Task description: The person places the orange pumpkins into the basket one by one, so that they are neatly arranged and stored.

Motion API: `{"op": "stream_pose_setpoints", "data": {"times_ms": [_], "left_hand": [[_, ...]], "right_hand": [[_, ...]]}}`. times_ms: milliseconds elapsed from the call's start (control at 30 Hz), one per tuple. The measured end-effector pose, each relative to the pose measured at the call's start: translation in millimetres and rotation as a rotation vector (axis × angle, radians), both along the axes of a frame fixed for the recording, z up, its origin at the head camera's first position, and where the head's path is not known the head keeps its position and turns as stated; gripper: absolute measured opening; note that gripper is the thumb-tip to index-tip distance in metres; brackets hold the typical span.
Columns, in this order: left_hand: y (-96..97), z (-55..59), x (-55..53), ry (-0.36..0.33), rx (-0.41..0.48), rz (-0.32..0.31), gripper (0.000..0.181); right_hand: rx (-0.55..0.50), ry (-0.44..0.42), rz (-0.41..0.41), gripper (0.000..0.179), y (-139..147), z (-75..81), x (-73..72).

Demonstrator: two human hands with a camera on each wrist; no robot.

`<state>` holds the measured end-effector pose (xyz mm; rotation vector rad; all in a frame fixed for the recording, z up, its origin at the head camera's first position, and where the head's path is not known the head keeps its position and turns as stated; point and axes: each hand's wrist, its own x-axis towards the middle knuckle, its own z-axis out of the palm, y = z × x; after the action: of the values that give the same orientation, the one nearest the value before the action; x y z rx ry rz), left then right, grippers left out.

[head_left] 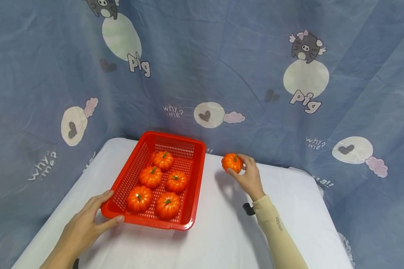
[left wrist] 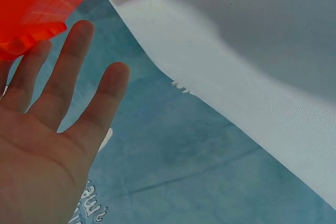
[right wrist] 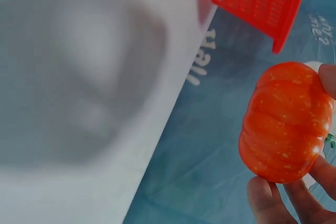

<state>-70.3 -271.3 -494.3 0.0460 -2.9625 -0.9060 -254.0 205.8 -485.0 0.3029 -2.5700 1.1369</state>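
My right hand [head_left: 250, 179] holds a small orange pumpkin [head_left: 232, 163] with a green stem, pinched between thumb and fingers. The hand is above the white table, to the right of a red plastic basket [head_left: 198, 179]. In the right wrist view the same pumpkin [right wrist: 286, 121] appears close up, with fingertips along its lower edge. Several similar pumpkins [head_left: 151, 177] lie inside the basket. At the basket's near left corner, my left hand [head_left: 82, 224] grips the rim between thumb and fingers. The left wrist view shows its other fingers [left wrist: 71, 72] spread, beside the rim; the thumb is hidden there.
A white cloth covers the table [head_left: 215, 239]. Behind and around it hangs a blue curtain [head_left: 175, 56] with pig prints, close to the table's back edge. A small black object [head_left: 248, 209] shows beside the right wrist.
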Motion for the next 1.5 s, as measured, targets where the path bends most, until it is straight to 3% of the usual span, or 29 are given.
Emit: {"op": "stream_pose_setpoints", "data": {"times_ms": [200, 733, 1033, 1333, 1500], "left_hand": [[0.6, -0.3, 0.0, -0.02, -0.002, 0.001, 0.11], [0.1, -3.2, -1.0, 0.008, 0.005, -0.006, 0.107], [-0.6, -1.9, -0.4, -0.048, 0.005, 0.001, 0.112], [0.1, -4.4, 0.4, 0.048, 0.01, -0.009, 0.103], [-0.2, -2.5, 0.6, 0.051, 0.007, -0.005, 0.103]], "right_hand": [[-0.002, 0.021, 0.033, 0.07, -9.2, 3.8, -3.1], [0.015, 0.054, 0.076, 0.07, -33.5, 21.7, -10.6], [-0.023, 0.102, 0.113, 0.071, -57.2, 36.7, -15.7], [0.04, 0.095, 0.187, 0.068, -86.4, 48.7, -21.8], [0.104, 0.067, 0.238, 0.07, -99.4, 50.4, -22.8]]}}
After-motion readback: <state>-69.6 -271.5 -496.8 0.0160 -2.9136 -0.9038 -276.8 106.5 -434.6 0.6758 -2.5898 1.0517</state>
